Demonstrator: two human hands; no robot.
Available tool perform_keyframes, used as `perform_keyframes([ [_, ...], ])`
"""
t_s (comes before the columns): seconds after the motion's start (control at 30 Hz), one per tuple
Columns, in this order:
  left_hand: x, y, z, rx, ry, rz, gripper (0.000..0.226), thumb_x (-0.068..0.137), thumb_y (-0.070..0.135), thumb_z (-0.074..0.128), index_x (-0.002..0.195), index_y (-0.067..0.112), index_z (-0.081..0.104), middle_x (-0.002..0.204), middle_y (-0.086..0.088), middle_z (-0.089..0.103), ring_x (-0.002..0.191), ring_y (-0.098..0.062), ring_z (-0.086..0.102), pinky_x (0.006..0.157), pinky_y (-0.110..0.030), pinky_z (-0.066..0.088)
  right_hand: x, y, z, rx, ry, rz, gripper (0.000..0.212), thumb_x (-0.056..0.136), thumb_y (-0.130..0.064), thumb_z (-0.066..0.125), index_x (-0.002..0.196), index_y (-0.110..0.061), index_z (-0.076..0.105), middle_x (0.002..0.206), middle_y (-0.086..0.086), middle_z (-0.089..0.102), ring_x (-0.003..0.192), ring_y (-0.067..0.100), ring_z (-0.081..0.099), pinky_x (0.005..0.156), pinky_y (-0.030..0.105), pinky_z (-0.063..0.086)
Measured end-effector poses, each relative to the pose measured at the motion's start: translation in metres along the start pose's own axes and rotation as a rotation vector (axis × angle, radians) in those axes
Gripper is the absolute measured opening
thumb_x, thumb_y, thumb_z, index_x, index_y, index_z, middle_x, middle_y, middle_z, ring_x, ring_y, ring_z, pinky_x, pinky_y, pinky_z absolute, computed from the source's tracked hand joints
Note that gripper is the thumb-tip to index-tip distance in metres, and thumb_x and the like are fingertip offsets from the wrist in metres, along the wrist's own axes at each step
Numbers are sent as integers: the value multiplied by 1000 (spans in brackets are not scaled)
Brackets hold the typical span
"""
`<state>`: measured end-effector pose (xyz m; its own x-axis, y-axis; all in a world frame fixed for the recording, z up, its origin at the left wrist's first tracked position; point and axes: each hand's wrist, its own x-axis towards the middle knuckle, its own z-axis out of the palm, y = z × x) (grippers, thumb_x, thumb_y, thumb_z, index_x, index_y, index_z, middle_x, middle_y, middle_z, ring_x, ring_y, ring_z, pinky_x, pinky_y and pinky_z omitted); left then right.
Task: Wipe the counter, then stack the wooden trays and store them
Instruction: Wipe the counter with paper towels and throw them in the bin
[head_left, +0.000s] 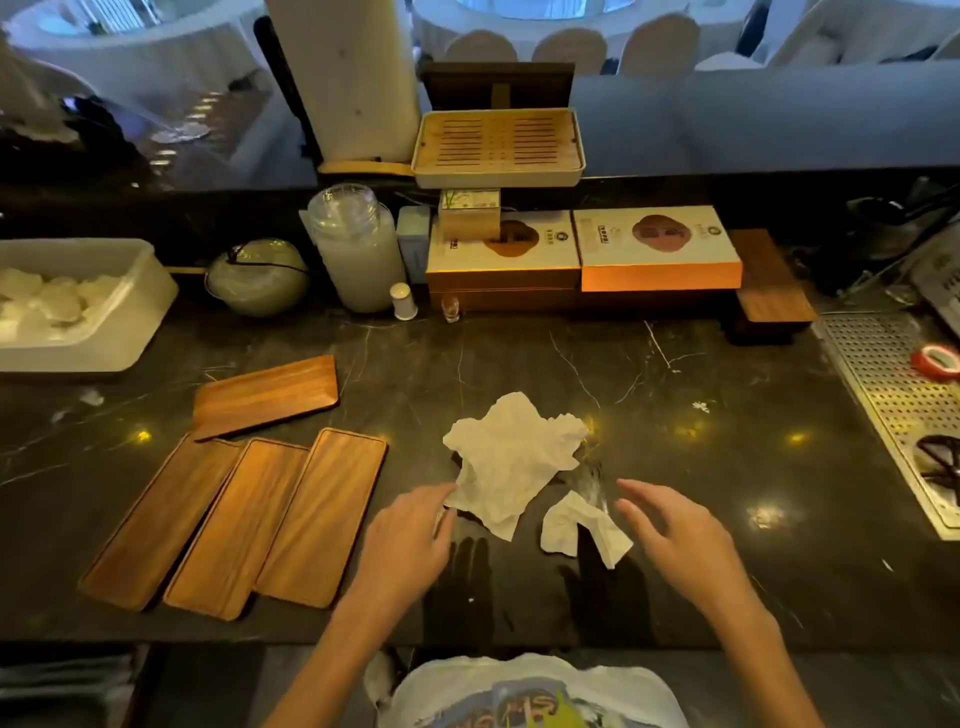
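1. Four wooden trays are laid on the left part of the dark marble counter (701, 374).
2. Three are set side by side, with their long axes running from near left to far right: the left tray (156, 525), the middle tray (236, 530) and the right tray (322, 519).
3. The fourth tray (265, 395) is laid beyond them, its long axis nearly left to right and its near-left corner over the left tray's far end.
4. A crumpled paper towel (511, 457) is spread mid-counter, with a smaller piece (576, 530) just beside it, nearer the person.
5. The left hand (410, 540) is held open, its nearly straight fingertips touching the paper towel's near-left corner.
6. The right hand (675, 540) is held open and relaxed just right of the smaller piece; whether they touch cannot be told.
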<state>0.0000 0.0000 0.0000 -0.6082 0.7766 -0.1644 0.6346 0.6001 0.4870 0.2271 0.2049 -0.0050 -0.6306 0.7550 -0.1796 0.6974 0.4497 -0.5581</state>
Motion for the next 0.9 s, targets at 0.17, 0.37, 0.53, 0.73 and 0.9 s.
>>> perform_keyframes([
  [0.17, 25, 10, 15, 100, -56, 40, 35, 97, 37, 48, 132, 34, 53, 133, 11, 59, 121, -9, 56, 99, -28, 45, 13, -5, 21, -41, -66, 10, 43, 92, -56, 48, 131, -40, 54, 128, -15, 63, 115, 6, 59, 91, 33, 51],
  [0.37, 82, 28, 41, 212, -66, 146, 37, 96, 34, 52, 133, 30, 52, 143, 4, 50, 134, -17, 44, 110, -38, 37, 26, -3, 51, -148, -138, 27, 44, 94, -48, 51, 136, -34, 50, 139, -8, 55, 125, 16, 53, 97, 35, 48],
  [0.53, 128, 48, 79, 479, -216, 188, 53, 97, 21, 53, 145, 26, 32, 159, -9, 19, 147, -34, 15, 113, -55, 27, 28, 5, 77, -285, -249, -18, 48, 94, -38, 54, 139, -28, 43, 140, 0, 48, 125, 24, 48, 95, 38, 48],
  [0.73, 143, 42, 96, 520, -231, 180, 24, 96, 6, 44, 119, 11, 49, 128, -10, 49, 118, -27, 44, 88, -40, 46, 30, 22, 97, -275, -302, -58, 51, 93, -19, 56, 140, -25, 37, 133, 5, 48, 116, 28, 50, 85, 40, 51],
  [0.9, 142, 48, 85, 431, -80, 177, 18, 97, 9, 46, 114, 9, 52, 122, -10, 53, 108, -25, 49, 84, -33, 49, 35, 34, 98, -240, -286, -71, 39, 94, -9, 48, 132, -17, 43, 125, 10, 49, 111, 30, 53, 80, 39, 49],
])
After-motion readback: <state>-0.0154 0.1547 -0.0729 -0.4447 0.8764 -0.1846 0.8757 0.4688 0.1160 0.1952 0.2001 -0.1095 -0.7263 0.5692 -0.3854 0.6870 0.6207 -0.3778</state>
